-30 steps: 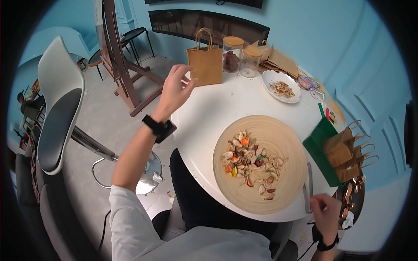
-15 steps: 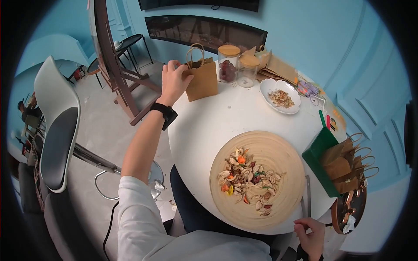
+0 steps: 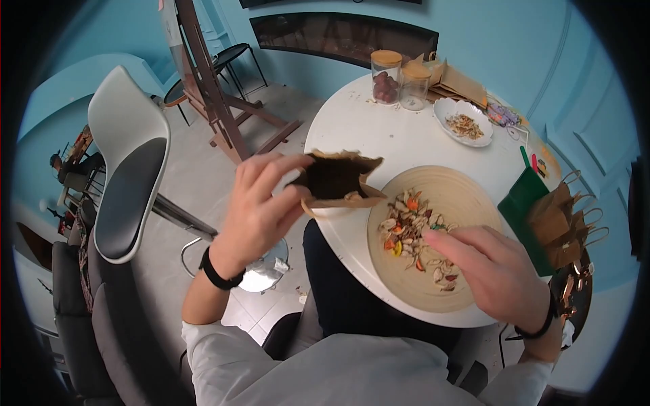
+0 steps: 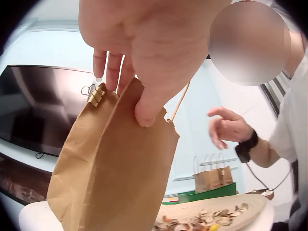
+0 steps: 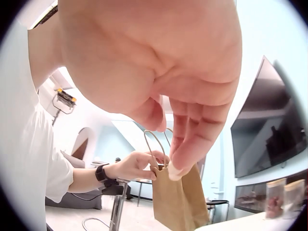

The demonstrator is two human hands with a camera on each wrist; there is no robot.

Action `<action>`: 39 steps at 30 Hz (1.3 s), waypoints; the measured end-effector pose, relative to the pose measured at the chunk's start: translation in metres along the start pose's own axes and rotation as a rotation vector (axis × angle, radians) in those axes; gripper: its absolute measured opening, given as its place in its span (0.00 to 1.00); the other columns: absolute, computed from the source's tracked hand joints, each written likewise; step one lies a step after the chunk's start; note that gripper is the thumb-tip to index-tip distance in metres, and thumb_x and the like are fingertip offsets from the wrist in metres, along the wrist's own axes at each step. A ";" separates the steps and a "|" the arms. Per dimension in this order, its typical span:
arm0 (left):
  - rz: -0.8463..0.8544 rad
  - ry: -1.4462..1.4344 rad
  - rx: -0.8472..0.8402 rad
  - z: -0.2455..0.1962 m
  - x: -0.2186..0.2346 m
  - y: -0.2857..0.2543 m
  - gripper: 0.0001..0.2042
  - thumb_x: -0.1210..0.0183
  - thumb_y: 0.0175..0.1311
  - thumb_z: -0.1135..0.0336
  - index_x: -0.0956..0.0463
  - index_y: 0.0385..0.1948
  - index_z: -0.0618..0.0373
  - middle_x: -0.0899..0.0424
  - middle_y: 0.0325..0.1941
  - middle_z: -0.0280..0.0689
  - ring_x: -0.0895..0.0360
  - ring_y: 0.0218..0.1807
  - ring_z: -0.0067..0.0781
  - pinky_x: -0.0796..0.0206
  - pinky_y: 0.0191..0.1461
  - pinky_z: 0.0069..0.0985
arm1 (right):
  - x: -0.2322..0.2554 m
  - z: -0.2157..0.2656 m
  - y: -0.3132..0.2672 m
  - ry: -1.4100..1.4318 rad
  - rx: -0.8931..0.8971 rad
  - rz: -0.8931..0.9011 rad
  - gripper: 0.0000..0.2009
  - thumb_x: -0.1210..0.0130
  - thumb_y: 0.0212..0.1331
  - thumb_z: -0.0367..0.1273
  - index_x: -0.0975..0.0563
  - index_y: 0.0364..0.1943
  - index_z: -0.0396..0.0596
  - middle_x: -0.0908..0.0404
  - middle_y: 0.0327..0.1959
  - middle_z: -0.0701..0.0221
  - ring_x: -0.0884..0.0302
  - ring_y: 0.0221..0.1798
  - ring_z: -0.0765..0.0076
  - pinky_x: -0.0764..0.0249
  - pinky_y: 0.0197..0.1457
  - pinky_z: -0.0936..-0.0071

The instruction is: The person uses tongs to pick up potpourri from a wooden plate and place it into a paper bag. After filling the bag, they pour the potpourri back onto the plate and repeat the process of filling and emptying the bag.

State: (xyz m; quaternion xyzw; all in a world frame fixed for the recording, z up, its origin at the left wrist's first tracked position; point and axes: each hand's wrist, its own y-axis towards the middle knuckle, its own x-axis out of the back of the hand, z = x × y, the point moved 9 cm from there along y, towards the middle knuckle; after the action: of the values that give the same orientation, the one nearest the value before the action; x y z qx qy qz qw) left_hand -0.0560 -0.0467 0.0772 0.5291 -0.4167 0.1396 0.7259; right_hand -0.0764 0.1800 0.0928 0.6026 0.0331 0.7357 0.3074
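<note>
My left hand (image 3: 252,213) pinches the top edge of a brown paper bag (image 4: 127,168) between thumb and fingers. The bag hangs in the air left of a round wooden plate (image 3: 467,193), and its open mouth faces up towards me in the head view. A gold binder clip (image 4: 96,95) sits on the bag's rim, beside the fingers. Dried petals and flower pieces (image 3: 413,230), some orange and yellow, lie on the plate. Over the plate's near right side, my right hand (image 3: 497,271) hovers with its fingers extended, holding nothing.
Behind the plate stand two lidded glass jars (image 3: 386,81), one with dark red contents. A white scalloped dish (image 3: 443,108) holds dried bits. On the right, a green box (image 3: 521,203) carries several small paper bags (image 3: 558,220). A white chair (image 3: 125,122) stands left.
My left hand has taken the paper bag from the table's back left and brought it closer, tilting its mouth towards me. The right hand has moved up from the table's near edge over the plate.
</note>
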 end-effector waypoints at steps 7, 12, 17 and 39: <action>-0.015 0.114 -0.129 -0.080 0.040 -0.041 0.11 0.39 0.43 0.67 0.22 0.31 0.57 0.21 0.53 0.41 0.26 0.54 0.40 0.34 0.57 0.37 | -0.050 0.018 0.039 0.087 -0.014 0.206 0.13 0.47 0.63 0.33 0.21 0.50 0.53 0.24 0.25 0.63 0.24 0.27 0.53 0.30 0.30 0.60; -0.029 0.157 -0.112 -0.105 0.047 -0.061 0.10 0.38 0.44 0.68 0.22 0.30 0.55 0.19 0.53 0.40 0.26 0.53 0.37 0.34 0.56 0.34 | -0.057 0.013 0.040 0.165 -0.161 0.093 0.14 0.45 0.63 0.37 0.21 0.25 0.41 0.21 0.21 0.58 0.23 0.25 0.49 0.29 0.30 0.58; -0.256 -0.054 -0.001 -0.108 0.062 -0.088 0.19 0.32 0.53 0.48 0.20 0.37 0.52 0.26 0.58 0.46 0.27 0.52 0.37 0.34 0.56 0.34 | -0.055 0.009 0.026 0.301 -0.286 0.021 0.10 0.38 0.55 0.34 0.20 0.23 0.41 0.20 0.21 0.58 0.22 0.25 0.50 0.28 0.31 0.63; -0.040 -2.324 1.014 -0.087 -0.125 -0.194 0.62 0.34 0.44 0.28 0.59 0.74 0.60 0.38 0.73 0.43 0.38 0.73 0.38 0.43 0.74 0.38 | -0.095 0.026 -0.042 0.198 -0.268 0.248 0.18 0.34 0.54 0.35 0.22 0.47 0.44 0.16 0.33 0.63 0.17 0.33 0.53 0.23 0.33 0.64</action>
State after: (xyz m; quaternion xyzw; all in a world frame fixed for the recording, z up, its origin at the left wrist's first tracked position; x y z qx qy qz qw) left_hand 0.0321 -0.0175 -0.1512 0.5634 -0.6979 -0.2730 -0.3478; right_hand -0.0272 0.1592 0.0001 0.4806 -0.1097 0.8213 0.2871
